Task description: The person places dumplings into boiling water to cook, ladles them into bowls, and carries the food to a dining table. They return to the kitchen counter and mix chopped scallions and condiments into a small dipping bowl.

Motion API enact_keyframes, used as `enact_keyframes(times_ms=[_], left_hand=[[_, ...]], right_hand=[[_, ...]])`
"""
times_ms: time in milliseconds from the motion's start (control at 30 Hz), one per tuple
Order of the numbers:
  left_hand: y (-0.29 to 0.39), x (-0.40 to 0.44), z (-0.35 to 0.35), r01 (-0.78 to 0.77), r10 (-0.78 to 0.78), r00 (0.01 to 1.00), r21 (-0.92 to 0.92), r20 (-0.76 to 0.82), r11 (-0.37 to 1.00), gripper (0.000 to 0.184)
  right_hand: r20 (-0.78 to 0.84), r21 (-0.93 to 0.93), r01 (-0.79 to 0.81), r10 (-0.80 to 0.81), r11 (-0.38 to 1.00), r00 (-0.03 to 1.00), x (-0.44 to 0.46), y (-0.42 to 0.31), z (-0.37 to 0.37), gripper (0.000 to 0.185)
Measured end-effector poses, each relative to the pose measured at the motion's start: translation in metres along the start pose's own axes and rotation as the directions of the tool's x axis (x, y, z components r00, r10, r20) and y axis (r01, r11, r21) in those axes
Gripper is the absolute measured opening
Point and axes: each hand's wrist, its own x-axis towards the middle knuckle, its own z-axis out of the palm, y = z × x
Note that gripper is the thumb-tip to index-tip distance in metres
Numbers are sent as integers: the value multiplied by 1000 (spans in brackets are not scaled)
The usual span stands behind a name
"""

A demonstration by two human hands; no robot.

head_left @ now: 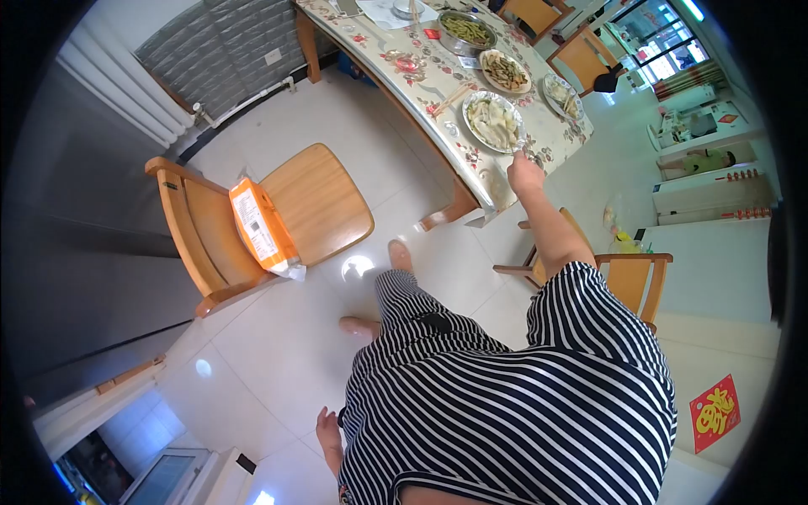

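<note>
At the near corner of the dining table, my right hand (526, 172) is closed on the rim of a patterned plate (468, 133) holding pale food that looks like dumplings. The fingertips are small in view, and the plate rests on or just over the tablecloth. My left hand (328, 431) hangs low beside my striped shirt, fingers loosely apart with nothing in them. Close to the held plate lie chopsticks (452, 99), a plate of sliced stir-fried food (505, 72) and another plate of pale food (562, 96). Farther back sits a metal bowl of green pods (467, 32).
The flowered tablecloth (404, 63) covers the table. To the left, a wooden chair (324, 202) carries an orange and white packet (261, 225). Another chair (627, 282) stands right of my arm, with more chairs (581, 59) beyond the table. Pale tiles form the floor.
</note>
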Motion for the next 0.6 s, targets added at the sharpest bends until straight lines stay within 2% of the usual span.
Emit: enact_keyframes(times_ms=[33,67,133,200,267,300,400,500,600], left_hand=[[-37,20,-26,-55,56,997,30,-45,998,43],[-40,18,-29,-56,57,997,30,-45,998,43],[-41,2,-28,87,-64,976,104,-207,991,35],[-39,-16,-28,238,-166,913,156,-374,959,27],[-30,-25,-26,356,-235,835,162,-498,921,25],[-23,-23,-24,362,-240,833,163,-498,918,25],[2,-13,-9,301,-206,881,171,-425,938,27],[33,-1,15,212,-146,931,169,-334,963,30],[62,10,38,155,-104,955,170,-279,973,32]], right_hand=[[-22,55,-78,80,995,997,-1,-3,-6,25],[-6,93,-94,95,991,995,-4,-9,-14,27],[-14,91,-70,72,993,997,0,-10,-12,29],[-20,89,-47,49,995,999,-1,-14,-9,30],[-104,274,-150,184,950,977,-9,-19,-5,34],[-102,275,-151,185,950,977,-11,-21,2,34],[69,375,-330,329,866,942,-24,-31,6,35],[148,312,-402,374,861,916,-28,-39,15,35],[146,313,-419,393,852,908,-32,-56,21,35]])
